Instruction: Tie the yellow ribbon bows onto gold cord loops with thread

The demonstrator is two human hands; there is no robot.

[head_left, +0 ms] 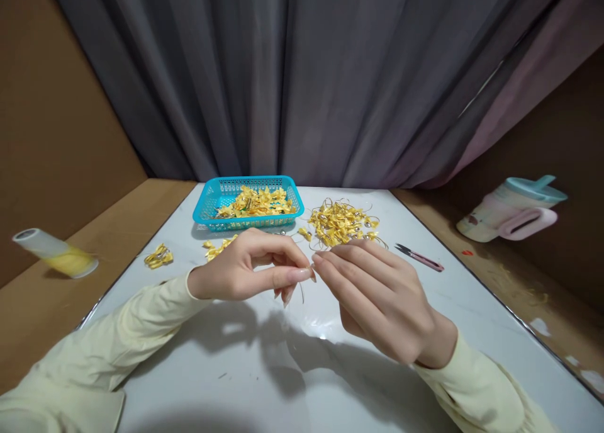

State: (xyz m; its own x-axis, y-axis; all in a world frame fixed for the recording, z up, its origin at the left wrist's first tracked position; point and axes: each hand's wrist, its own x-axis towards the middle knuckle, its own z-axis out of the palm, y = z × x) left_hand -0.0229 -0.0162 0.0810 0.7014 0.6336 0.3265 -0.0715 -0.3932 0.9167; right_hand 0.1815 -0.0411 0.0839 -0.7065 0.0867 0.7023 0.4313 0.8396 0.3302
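My left hand is closed in a pinch above the table, thumb against forefinger. A thin cord hangs just under its fingertips. My right hand comes in from the other side, its fingers pressed together and their tips meeting the left fingertips. Whatever lies between the right fingertips is too small and hidden to make out. Beyond the hands is a pile of yellow ribbon bows with thin looped cords and small silvery beads or bells. More yellow bows lie in a blue plastic basket.
A small yellow bundle lies at the left, and thread snips at the right. A yellow-wound spool and a lidded cup with a handle stand beyond the white table's sides. A grey curtain closes off the back.
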